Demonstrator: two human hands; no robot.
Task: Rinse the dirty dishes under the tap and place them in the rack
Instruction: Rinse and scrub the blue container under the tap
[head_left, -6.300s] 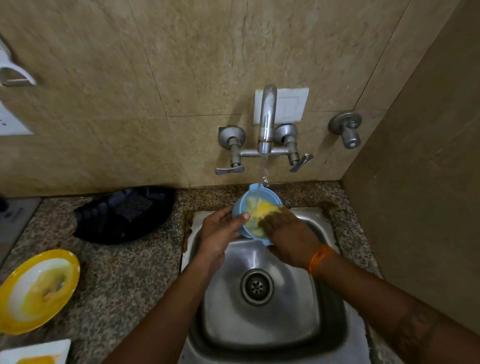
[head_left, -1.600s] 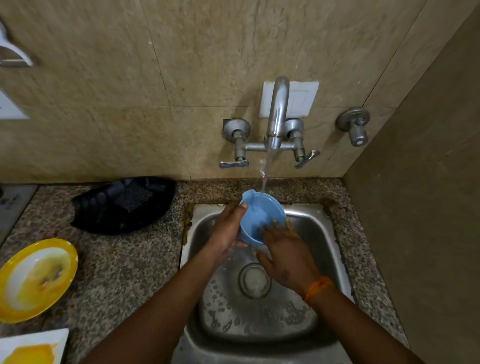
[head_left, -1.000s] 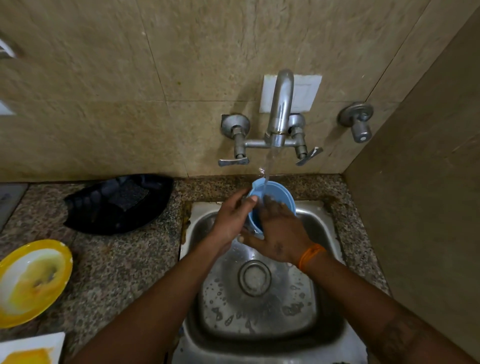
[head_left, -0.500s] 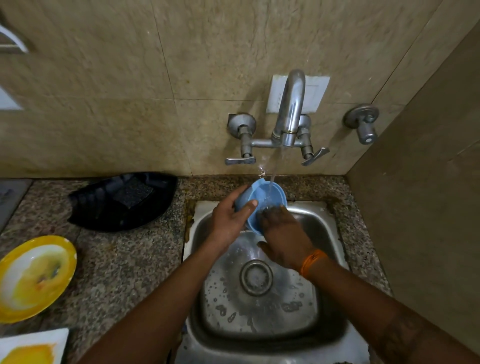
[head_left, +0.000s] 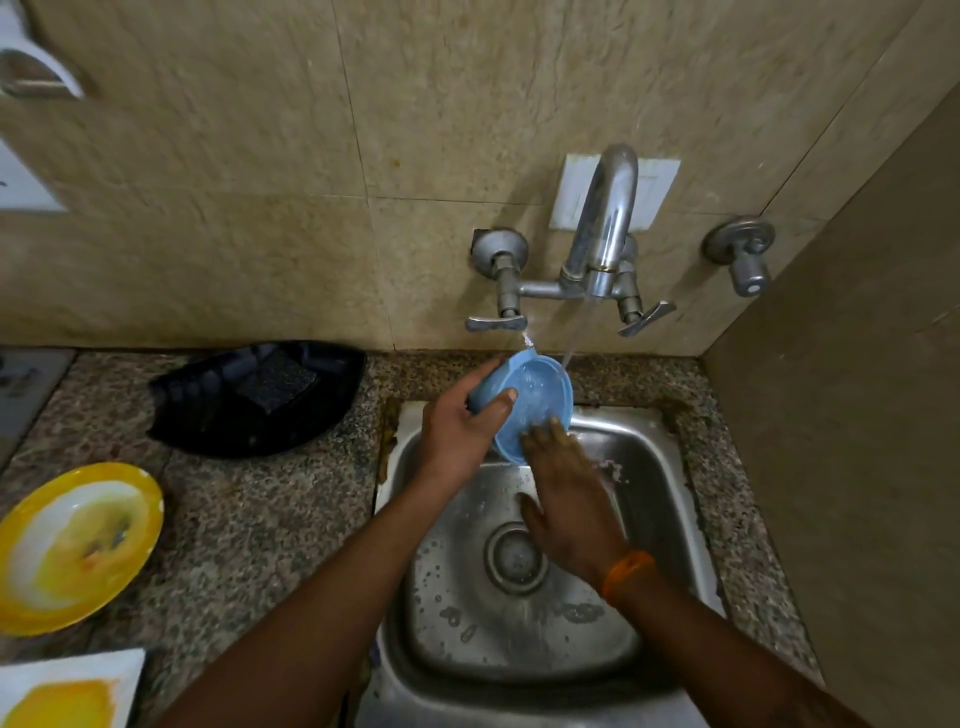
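Observation:
A small blue bowl (head_left: 540, 395) is tilted under the running tap (head_left: 602, 234), above the back of the steel sink (head_left: 660, 509). My left hand (head_left: 460, 431) grips the bowl's left side, thumb on the rim. My right hand (head_left: 563, 493) lies below the bowl with straight fingers, its fingertips touching the lower rim. Water falls onto the bowl's right edge. On the counter to the left lie a dirty yellow plate (head_left: 67, 545) and a white square plate (head_left: 67, 691) with yellow smears. A black rack (head_left: 260, 395) stands at the back of the counter.
A dark scrub pad (head_left: 278, 382) lies in the black rack. Two lever handles flank the tap, and a separate valve (head_left: 743, 254) sits on the wall at right. A side wall closes off the right. The granite counter (head_left: 249, 519) runs left of the sink.
The bowl's yellow residue from earlier is gone. Over the last second my right hand has drawn out of the bowl to its lower rim; my left hand keeps its grip.

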